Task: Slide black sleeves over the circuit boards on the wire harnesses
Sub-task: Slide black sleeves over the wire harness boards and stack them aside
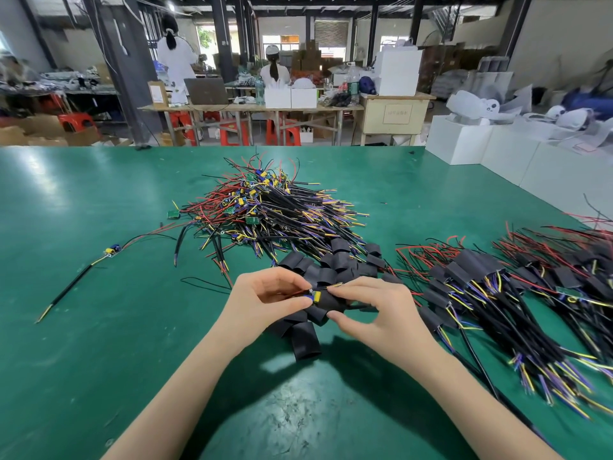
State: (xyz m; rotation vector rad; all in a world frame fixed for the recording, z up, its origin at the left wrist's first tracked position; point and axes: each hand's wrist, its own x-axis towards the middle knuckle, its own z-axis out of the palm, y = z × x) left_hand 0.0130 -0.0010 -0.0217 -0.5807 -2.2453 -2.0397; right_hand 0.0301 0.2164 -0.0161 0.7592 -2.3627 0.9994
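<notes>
The circuit board (315, 296) sits half inside a black sleeve (331, 302) between your hands — your left hand (265, 298) pinches the board end, your right hand (371, 310) grips the sleeve — above loose sleeves (306, 340) on the green table (99, 293).

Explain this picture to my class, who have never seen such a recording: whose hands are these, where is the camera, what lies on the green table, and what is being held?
There is no machine: a person wears a camera on the head, looking down at both bare hands. The left hand pinches a small circuit board on its wires. The right hand holds a black sleeve partly over that board. On the green table lie a pile of bare harnesses, loose sleeves and, at the right, sleeved harnesses.
</notes>
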